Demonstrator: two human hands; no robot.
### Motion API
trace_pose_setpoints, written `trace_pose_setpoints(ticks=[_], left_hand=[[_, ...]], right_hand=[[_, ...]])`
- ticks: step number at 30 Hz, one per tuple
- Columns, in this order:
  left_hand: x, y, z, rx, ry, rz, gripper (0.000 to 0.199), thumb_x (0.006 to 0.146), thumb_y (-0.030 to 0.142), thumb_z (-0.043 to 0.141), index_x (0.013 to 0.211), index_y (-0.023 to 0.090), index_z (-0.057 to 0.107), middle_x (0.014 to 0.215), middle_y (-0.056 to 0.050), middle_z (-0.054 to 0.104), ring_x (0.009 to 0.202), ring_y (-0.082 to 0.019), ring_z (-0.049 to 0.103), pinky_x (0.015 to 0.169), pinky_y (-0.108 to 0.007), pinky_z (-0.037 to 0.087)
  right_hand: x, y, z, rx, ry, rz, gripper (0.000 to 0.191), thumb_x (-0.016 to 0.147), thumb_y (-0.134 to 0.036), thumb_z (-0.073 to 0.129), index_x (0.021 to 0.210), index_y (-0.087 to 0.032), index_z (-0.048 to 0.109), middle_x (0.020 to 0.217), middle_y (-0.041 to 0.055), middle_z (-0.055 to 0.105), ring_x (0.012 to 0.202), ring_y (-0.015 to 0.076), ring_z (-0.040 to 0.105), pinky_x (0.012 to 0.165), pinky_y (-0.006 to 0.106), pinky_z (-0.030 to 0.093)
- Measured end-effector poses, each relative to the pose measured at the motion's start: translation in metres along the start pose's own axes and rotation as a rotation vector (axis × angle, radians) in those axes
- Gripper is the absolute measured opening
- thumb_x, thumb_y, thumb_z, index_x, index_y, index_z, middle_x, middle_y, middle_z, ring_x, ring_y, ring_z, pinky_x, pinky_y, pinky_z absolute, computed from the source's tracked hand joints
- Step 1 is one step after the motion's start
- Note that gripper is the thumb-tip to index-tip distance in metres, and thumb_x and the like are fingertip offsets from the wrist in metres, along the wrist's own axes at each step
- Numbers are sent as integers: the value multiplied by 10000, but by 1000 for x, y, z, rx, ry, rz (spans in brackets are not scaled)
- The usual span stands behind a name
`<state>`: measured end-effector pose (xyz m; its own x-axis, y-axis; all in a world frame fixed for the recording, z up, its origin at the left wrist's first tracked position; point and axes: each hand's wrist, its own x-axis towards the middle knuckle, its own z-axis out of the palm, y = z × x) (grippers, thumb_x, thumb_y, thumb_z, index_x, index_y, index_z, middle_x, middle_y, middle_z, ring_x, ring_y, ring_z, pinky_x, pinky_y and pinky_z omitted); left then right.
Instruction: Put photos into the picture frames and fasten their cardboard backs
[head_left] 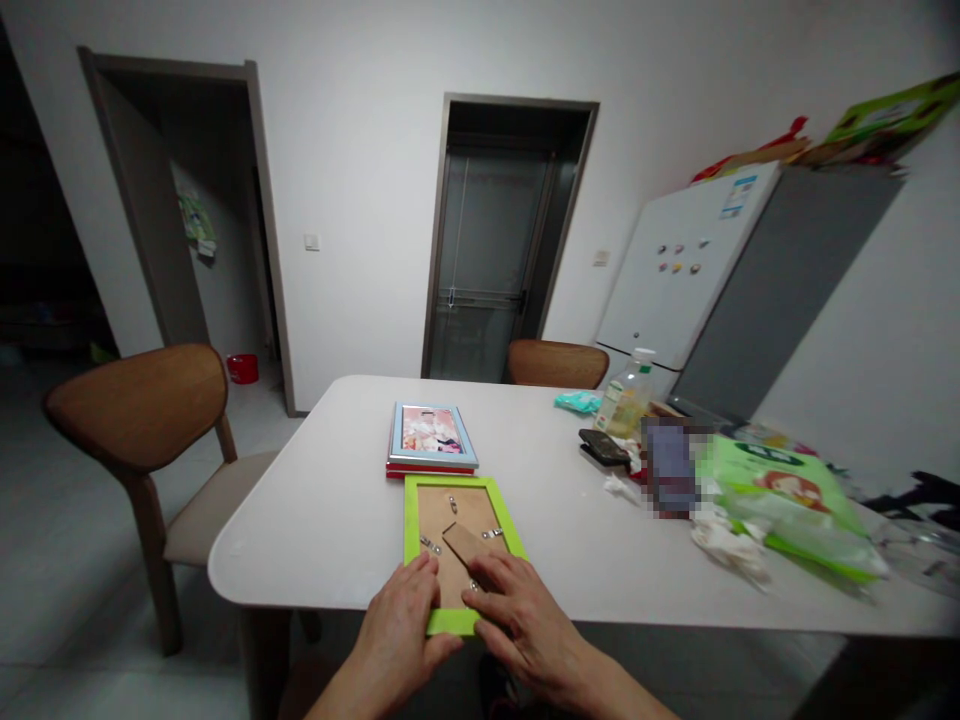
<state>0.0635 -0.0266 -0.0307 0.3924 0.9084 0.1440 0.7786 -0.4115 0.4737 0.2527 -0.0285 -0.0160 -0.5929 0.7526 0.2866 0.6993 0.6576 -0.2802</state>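
In the head view, a green frame (412, 520) lies back-up at the near edge of the table (322, 500). The left hand (399, 622) grips its near left corner, thumb against fingers; the right hand (529, 620) curls over the near right, whether pinching anything I can't tell. I'd judge it light, stiff and slick, perhaps fragile underneath, best held by opposite rails. Beyond, a pale-blue frame (466, 440) holds a picture (431, 430); far right, a bottle (626, 395) holds yellowish liquid.
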Motion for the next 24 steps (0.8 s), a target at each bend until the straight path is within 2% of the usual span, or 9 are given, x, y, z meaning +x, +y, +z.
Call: trace_pose_setpoints(ticks=[4,7,12,20,24], left_hand=[[-1,-3,1,-26,25,11,527,589,258,652,1080,157,489,1227,-100,463,1170,-214,356,975,-359,297],[-1,-4,2,-23,29,12,557,576,255,663,1092,142,487,1227,-112,461,1161,-219,369,972,-351,306],[0,-6,4,-26,28,19,597,564,247,677,1112,121,477,1220,-125,465,1141,-222,393,971,-332,312],[0,-9,6,-87,73,51,552,577,237,670,1089,140,487,1184,-111,502,1123,-225,411,959,-372,326],[-1,-11,7,-95,84,49,566,573,237,673,1097,153,476,1185,-115,500,1124,-231,412,953,-389,330]], right_hand=[[12,-1,1,44,26,60,222,781,-253,416,927,-259,583,986,44,518,929,186,419,831,339,310],[37,1,11,58,66,99,259,819,-237,347,923,-228,584,918,50,538,863,166,440,778,302,330],[72,5,27,-48,32,106,230,813,-239,381,794,-197,607,819,48,530,830,157,422,737,279,309],[71,2,22,-97,-14,21,207,808,-263,413,757,-193,602,834,43,530,832,157,409,696,277,293],[69,6,23,-25,11,45,217,807,-215,390,856,-203,601,855,51,545,848,162,432,730,288,324]])
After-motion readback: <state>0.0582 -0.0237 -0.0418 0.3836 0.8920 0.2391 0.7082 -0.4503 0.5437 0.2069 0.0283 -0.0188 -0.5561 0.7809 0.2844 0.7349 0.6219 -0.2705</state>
